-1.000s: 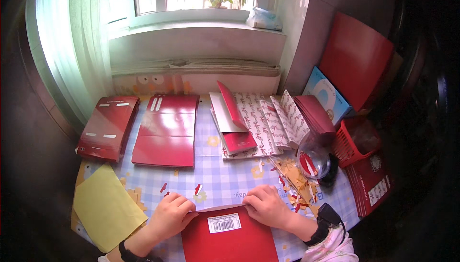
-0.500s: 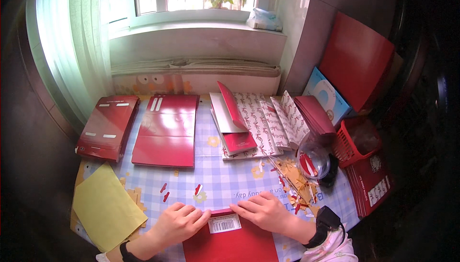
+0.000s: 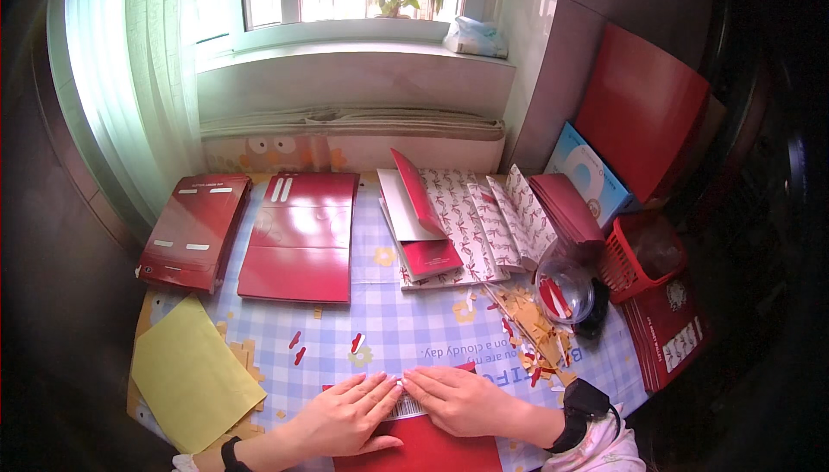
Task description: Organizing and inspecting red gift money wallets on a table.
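Observation:
A red piece of card lies at the near edge of the table, with a white barcode label near its far end. My left hand lies flat over the card's far left part, fingers stretched out and thumb apart. From the other side my right hand rests flat on the far right part. Both sets of fingertips almost meet over the label and hide most of it. Red corners of the far edge show beyond the hands. Neither hand grips anything.
Yellow paper lies at left. Behind stand two red card stacks, patterned folded sheets and dark red card pieces. At right are paper scraps, a clear round tub and a red basket.
My fingers have gone from holding the card's far edge to lying flat on it. Both hands moved inward, closer together, and now cover most of the label.

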`<state>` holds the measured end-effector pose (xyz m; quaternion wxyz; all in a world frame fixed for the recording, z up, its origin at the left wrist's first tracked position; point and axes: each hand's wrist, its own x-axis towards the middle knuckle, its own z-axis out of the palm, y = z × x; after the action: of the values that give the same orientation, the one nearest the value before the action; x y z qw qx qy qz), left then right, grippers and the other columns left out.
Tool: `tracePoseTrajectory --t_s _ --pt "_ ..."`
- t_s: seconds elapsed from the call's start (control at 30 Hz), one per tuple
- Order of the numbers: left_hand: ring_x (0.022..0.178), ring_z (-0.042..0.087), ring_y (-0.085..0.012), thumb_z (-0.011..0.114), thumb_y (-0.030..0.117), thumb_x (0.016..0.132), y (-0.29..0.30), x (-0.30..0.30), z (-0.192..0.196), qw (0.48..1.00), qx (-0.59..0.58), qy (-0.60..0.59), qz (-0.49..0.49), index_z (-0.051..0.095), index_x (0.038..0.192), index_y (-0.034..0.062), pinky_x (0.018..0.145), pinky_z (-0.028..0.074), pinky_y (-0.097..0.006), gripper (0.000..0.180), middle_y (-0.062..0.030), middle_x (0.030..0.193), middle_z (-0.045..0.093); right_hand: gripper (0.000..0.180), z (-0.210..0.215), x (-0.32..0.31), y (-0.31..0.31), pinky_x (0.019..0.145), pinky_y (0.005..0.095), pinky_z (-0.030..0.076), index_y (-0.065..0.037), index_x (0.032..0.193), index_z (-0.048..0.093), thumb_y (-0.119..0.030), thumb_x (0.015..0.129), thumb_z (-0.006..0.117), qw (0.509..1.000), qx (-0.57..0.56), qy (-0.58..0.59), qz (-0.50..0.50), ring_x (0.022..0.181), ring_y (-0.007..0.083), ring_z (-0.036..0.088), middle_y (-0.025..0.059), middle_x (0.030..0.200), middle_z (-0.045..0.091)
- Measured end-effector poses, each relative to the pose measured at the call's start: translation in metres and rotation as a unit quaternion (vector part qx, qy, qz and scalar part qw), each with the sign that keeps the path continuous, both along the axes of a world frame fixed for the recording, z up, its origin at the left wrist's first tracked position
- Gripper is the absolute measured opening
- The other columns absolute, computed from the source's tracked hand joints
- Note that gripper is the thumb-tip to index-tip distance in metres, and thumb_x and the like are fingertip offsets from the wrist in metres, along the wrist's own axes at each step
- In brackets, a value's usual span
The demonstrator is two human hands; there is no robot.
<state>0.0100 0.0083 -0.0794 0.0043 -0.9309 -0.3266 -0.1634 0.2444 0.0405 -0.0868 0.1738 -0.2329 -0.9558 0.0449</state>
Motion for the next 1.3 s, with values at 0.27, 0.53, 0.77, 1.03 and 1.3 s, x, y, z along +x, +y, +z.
tracePoseTrajectory --t_s 0.27,0.53,0.77,1.03,1.3 --pt "0.1 0.064 -0.0205 0.062 0.034 0.082 -0.002 -0.011 0.0 0.998 0.033 0.04 0.043 0.065 0.106 0.0036 0.087 0.05 -0.033 0.038 -0.009 0.106 0.067 0.034 -0.002 -0.001 -0.002 0.097 0.0357 0.045 0.001 0.111 0.061 -0.012 0.08 0.057 0.998 0.053 -0.018 -0.04 0.113 0.0239 0.058 0.0138 0.122 0.059" --pt "0.061 0.056 -0.012 0.063 0.009 0.068 0.01 -0.022 -0.001 0.992 0.087 -0.001 0.096 0.065 0.088 0.0082 0.051 0.045 -0.026 0.02 0.0017 0.068 0.053 0.031 -0.004 0.006 0.017 0.064 0.0284 0.049 -0.005 0.101 0.066 -0.009 0.071 0.059 0.991 0.101 0.057 -0.066 0.073 0.0157 0.059 0.0019 0.08 0.057" --pt "0.064 0.059 -0.0181 0.071 0.016 0.073 0.02 -0.02 -0.011 0.987 0.03 -0.051 0.148 0.066 0.082 0.0108 0.054 0.048 -0.03 0.011 -0.0005 0.073 0.06 0.03 -0.007 0.005 0.019 0.06 0.0274 0.049 -0.01 0.099 0.069 -0.008 0.07 0.062 0.988 0.099 0.046 -0.108 0.068 0.016 0.059 -0.0006 0.08 0.06" --pt "0.073 0.057 -0.0253 0.076 0.02 0.073 0.028 -0.017 -0.02 0.96 -0.082 -0.187 0.19 0.065 0.075 0.0096 0.065 0.047 -0.037 0.015 -0.0054 0.075 0.059 0.023 -0.01 -0.003 0.028 0.065 0.0292 0.047 -0.008 0.095 0.065 -0.012 0.073 0.06 0.99 0.09 0.065 -0.092 0.075 0.0159 0.06 0.0002 0.081 0.059" --pt "0.073 0.056 -0.0231 0.075 0.021 0.072 0.028 -0.015 -0.016 0.978 -0.023 -0.13 0.161 0.062 0.071 0.0105 0.066 0.045 -0.036 0.017 -0.0032 0.075 0.058 0.016 -0.008 -0.007 0.031 0.069 0.029 0.045 -0.009 0.09 0.061 -0.013 0.074 0.059 0.991 0.102 0.06 -0.059 0.078 0.0159 0.059 0.0009 0.082 0.057"
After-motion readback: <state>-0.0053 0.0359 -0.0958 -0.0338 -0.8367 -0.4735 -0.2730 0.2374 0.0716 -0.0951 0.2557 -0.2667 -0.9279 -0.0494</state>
